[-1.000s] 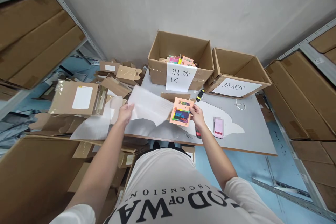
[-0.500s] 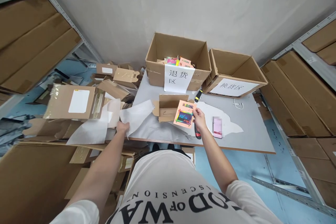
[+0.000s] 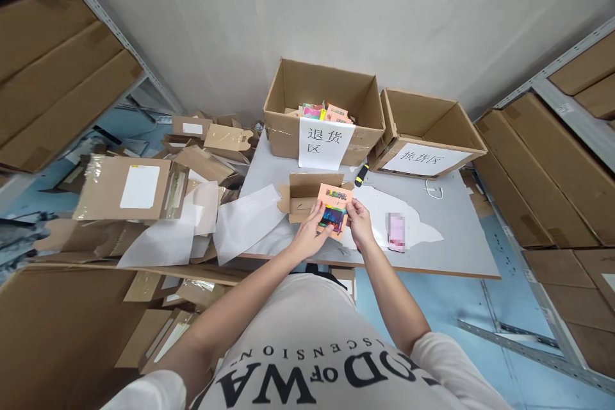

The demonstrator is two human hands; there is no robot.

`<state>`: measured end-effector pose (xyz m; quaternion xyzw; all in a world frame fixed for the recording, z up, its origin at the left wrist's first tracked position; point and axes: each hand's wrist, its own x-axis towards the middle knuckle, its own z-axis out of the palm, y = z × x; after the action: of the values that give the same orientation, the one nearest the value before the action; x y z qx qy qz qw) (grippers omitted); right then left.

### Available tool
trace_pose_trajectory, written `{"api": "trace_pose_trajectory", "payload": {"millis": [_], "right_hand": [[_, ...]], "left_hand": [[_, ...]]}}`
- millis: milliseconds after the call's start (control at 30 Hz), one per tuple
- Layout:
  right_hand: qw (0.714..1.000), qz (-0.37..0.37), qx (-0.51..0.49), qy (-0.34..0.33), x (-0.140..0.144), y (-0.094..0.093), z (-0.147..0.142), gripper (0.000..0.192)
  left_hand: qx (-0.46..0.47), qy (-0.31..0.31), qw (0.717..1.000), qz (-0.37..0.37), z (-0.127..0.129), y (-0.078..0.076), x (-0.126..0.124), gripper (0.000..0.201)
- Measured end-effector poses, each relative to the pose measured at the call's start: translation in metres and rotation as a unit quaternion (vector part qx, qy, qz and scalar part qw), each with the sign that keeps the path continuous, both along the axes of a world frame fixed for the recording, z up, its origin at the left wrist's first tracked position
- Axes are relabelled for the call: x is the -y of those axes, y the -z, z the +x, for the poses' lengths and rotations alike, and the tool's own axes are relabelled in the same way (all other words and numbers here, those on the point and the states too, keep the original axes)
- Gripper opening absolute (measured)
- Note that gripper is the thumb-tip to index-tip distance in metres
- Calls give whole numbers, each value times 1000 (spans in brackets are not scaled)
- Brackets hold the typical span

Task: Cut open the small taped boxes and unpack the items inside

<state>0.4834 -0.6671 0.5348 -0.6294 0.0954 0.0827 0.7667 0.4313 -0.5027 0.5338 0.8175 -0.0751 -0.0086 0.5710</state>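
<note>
We are gripping a small orange card [image 3: 333, 210] with both hands: our left hand [image 3: 310, 235] is pinching its lower left edge, and our right hand [image 3: 358, 223] is pinching its right edge. The card, printed with a bright multicoloured picture, is hanging just above the near part of the grey desk [image 3: 461, 237], tilted up toward us.

Just behind the card, at 12 o'clock, a small opened cardboard mailer [image 3: 305, 192] is lying on the desk. At 9 o'clock from our hands a white paper sheet [image 3: 245, 221] is draping over the desk's left edge. At 3 o'clock a pink phone [image 3: 396, 232] is resting on a torn white sheet [image 3: 413, 221], near our right hand. A yellow and black cutter [image 3: 361, 174] is lying at 1 o'clock, just beyond the mailer.

Farther out at 12 o'clock a large open box [image 3: 327, 106] is standing with a paper label on its front and colourful packets inside. A second open box [image 3: 425, 131] is sitting beside it at 1 o'clock, also labelled. At 9 to 10 o'clock a heap of flattened cardboard packages [image 3: 144, 189] is piling up beside the desk.
</note>
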Motion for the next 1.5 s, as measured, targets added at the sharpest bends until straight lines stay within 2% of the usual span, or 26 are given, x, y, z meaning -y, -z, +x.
{"api": "trace_pose_trajectory", "payload": {"millis": [100, 233, 333, 467, 567, 667, 733, 800, 867, 933, 1000, 1100, 1300, 1500], "right_hand": [[1000, 28, 9, -7, -1, 1, -2, 36], [998, 61, 21, -1, -7, -1, -5, 35], [995, 96, 9, -28, -17, -9, -12, 40], [988, 113, -15, -105, -28, -19, -23, 54], [985, 65, 1, -161, -31, -20, -28, 60], [976, -54, 74, -195, -31, -15, -30, 57], [963, -142, 132, -189, -30, -12, -31, 59], [956, -196, 157, -150, -29, -10, -32, 66], [968, -178, 136, -115, -27, -9, -34, 75], [985, -92, 74, -124, -25, -8, -35, 77], [988, 2, 2, -152, -20, -6, -37, 69], [985, 65, -61, -146, -13, -3, -39, 59], [981, 104, -73, -144, -5, -1, -37, 52], [993, 64, -32, -97, -7, -5, -37, 51]], "left_hand": [[-17, -37, 997, -62, -1, 8, 0, 68], [-47, -60, 980, -186, -2, 19, -1, 76], [-75, -68, 957, -272, -1, 18, 4, 83], [-103, -34, 930, -351, -1, 11, 9, 79], [-144, -10, 890, -432, -2, 9, 7, 74], [-229, -7, 832, -505, -3, 6, 1, 61], [-277, -27, 803, -527, -2, 3, -4, 50], [-299, -45, 789, -535, -2, 0, -10, 44], [-303, -42, 788, -535, -2, -3, -15, 42], [-295, -25, 798, -525, -3, -3, -19, 43], [-276, -19, 816, -508, -3, -2, -23, 48], [-249, -40, 846, -470, -3, 2, -28, 50], [-245, -67, 874, -414, 1, 9, -35, 50], [-156, -150, 912, -348, 1, 22, -26, 70]]}}
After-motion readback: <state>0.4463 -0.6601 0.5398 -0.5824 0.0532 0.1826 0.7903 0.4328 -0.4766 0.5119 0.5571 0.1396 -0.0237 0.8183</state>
